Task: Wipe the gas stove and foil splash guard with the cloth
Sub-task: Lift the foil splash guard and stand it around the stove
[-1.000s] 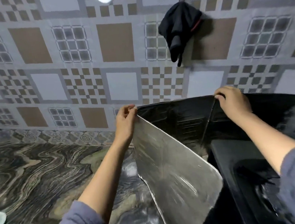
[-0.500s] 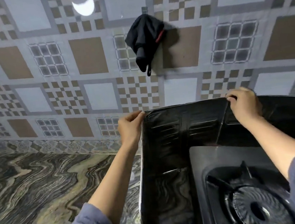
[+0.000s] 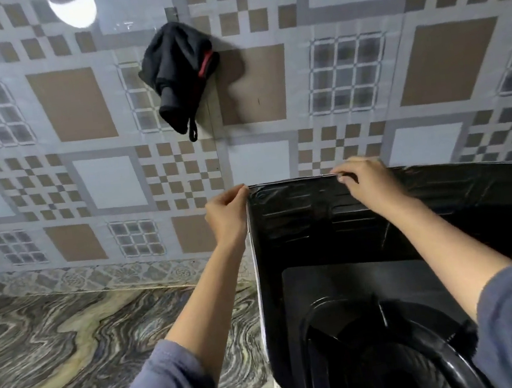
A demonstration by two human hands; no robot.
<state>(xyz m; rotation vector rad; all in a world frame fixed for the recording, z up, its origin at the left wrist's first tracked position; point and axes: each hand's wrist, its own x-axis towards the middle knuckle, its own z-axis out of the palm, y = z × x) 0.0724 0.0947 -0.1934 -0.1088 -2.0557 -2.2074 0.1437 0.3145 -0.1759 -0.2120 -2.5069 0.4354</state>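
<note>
The foil splash guard (image 3: 308, 213) stands upright around the black gas stove (image 3: 349, 282), its inner faces dark and reflective. My left hand (image 3: 228, 216) pinches the guard's top left corner. My right hand (image 3: 366, 183) pinches its top edge further right, along the back panel. The stove's burner and pan support (image 3: 374, 350) show at the lower right. A black cloth (image 3: 179, 77) with a red trim hangs from a hook on the tiled wall, above and left of my hands.
The patterned tile wall (image 3: 85, 182) rises straight behind the guard. A swirled marble counter (image 3: 74, 351) stretches to the left of the stove. A lamp's reflection (image 3: 73, 6) glares at the top.
The guard's left panel has swung from splayed outward to upright beside the stove. Both hands kept hold of its top edge, and the view has shifted right and closer.
</note>
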